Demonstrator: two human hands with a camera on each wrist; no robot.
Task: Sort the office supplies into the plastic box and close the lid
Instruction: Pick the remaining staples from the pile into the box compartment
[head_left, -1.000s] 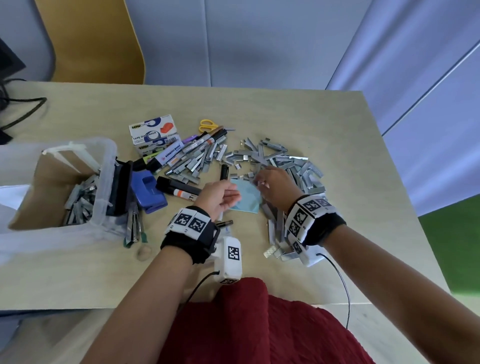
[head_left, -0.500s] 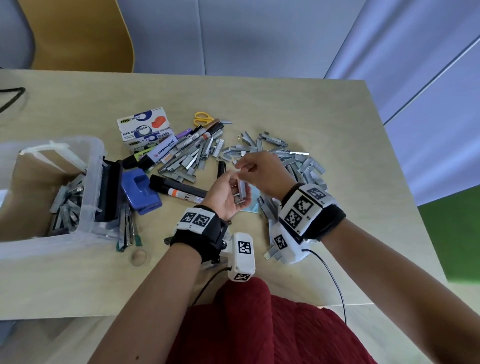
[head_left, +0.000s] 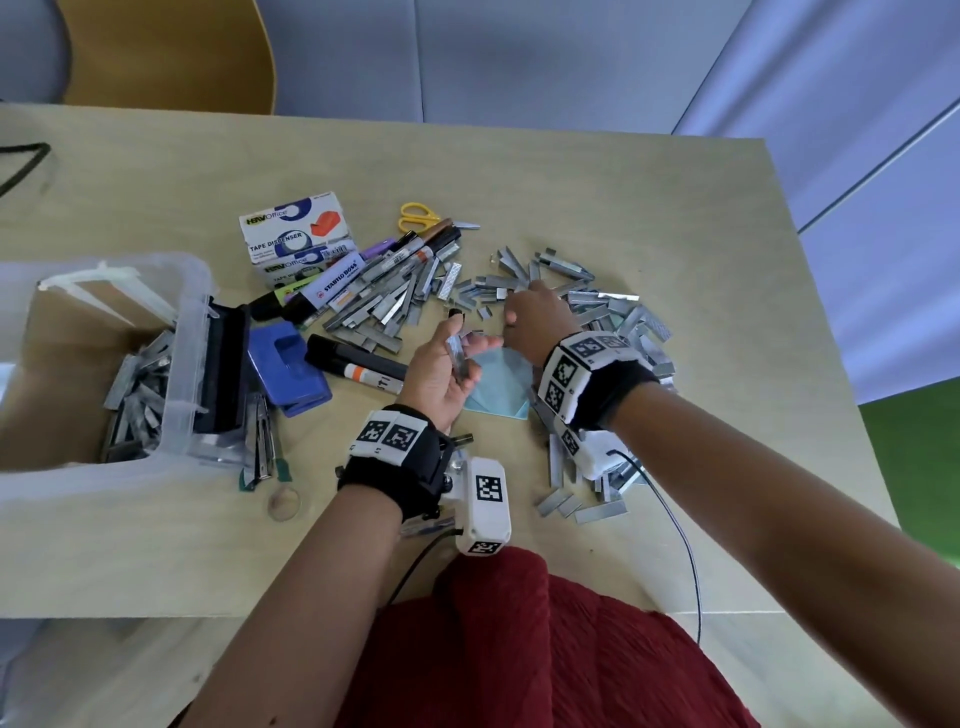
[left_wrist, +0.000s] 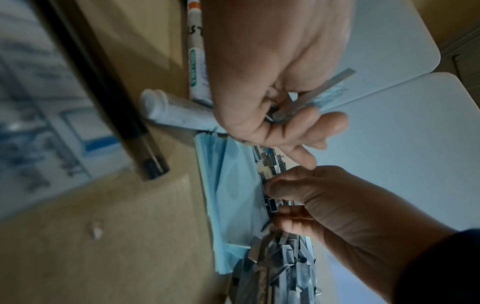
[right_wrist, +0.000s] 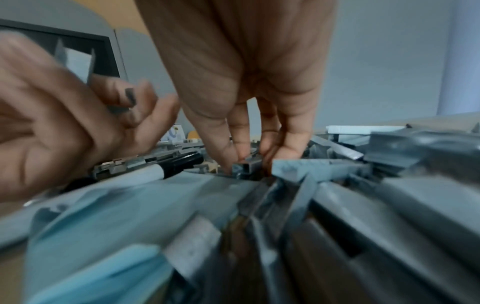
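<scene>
The left hand (head_left: 441, 371) is raised just above the counter (head_left: 649, 176), its fingers curled round a few staple strips (head_left: 460, 351). The right hand (head_left: 537, 317) reaches down into the staple pile (head_left: 613, 317) on the right half of the counter, its fingertips (right_wrist: 231, 150) pinching a strip there (right_wrist: 246, 166). A blue pad (head_left: 501, 384) lies between the hands. The box (head_left: 182, 364) stands open at the left edge with staples inside; markers (head_left: 358, 364), a blue punch (head_left: 288, 366) and tape dispenser cartons (head_left: 298, 236) lie beside it.

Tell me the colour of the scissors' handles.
Yellow. The scissors lie at the far end of the pens; the head view shows them best.
</scene>
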